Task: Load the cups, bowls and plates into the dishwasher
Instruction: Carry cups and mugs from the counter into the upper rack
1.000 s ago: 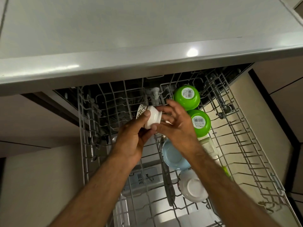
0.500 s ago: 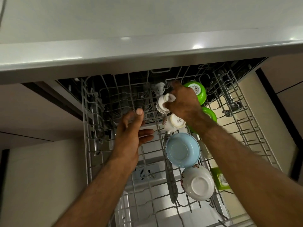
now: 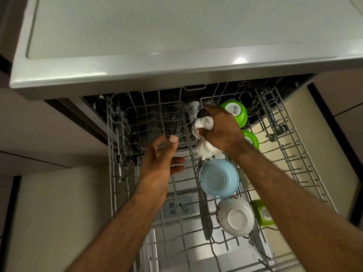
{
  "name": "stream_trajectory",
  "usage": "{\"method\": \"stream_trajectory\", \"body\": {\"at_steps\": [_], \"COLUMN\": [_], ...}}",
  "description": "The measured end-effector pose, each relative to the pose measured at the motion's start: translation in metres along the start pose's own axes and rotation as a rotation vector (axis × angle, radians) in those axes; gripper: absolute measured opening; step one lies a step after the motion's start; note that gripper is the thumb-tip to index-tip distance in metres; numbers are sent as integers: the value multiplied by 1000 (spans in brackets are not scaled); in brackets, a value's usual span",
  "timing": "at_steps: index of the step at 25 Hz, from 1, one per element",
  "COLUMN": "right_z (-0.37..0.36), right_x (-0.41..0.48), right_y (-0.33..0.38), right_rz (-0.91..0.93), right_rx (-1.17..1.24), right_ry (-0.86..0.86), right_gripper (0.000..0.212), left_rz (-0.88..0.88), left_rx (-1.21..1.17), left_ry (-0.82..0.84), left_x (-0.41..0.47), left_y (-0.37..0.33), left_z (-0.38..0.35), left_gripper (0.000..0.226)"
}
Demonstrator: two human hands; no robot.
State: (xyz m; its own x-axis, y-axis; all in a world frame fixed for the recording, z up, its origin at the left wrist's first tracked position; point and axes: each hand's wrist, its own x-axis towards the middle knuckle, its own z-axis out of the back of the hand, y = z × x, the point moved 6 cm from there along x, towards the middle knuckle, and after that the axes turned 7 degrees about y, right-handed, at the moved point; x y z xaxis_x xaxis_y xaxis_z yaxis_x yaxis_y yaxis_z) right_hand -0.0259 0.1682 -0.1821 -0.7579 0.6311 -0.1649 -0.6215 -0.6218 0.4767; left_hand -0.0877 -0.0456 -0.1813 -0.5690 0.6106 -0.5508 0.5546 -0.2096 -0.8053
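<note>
Your right hand grips one cup; left hand open. Rack holds three green bowls, one blue, one white.

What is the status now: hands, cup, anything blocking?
Right hand grips small white cup, upside down, over upper rack. Left hand open, empty. Another white cup directly below; rack's left half free.

The right hand grips a small white patterned ceramic cup, base up, over the grey wire dishwasher rack. The left hand hovers open beside it, holding nothing. Below the cup sit another white cup, an upturned pale blue bowl and a white floral bowl; two green bowls lie behind the right hand.
</note>
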Motion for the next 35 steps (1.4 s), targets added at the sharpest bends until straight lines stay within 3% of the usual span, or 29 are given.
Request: {"method": "stream_trajectory", "body": {"at_steps": [3, 7, 21, 30, 35], "right_z": [10, 42, 148, 232, 267], "right_x": [-17, -60, -141, -160, -170], "right_y": [22, 66, 204, 342, 423], "right_rz": [24, 103, 220, 329, 364], "right_rx": [-14, 63, 93, -5, -145], "right_ry": [12, -71, -255, -209, -226], "right_gripper": [64, 56, 25, 77, 94], "left_rz": [-102, -269, -766, -794, -804], "left_rx": [304, 624, 1022, 1316, 1313], "left_ry": [-60, -90, -226, -247, -329], "left_x": [-12, -38, -154, -244, -289], "left_y": [-20, -62, -244, -354, -415], "left_z": [5, -1, 2, 43, 90], "left_gripper": [66, 73, 57, 95, 99]}}
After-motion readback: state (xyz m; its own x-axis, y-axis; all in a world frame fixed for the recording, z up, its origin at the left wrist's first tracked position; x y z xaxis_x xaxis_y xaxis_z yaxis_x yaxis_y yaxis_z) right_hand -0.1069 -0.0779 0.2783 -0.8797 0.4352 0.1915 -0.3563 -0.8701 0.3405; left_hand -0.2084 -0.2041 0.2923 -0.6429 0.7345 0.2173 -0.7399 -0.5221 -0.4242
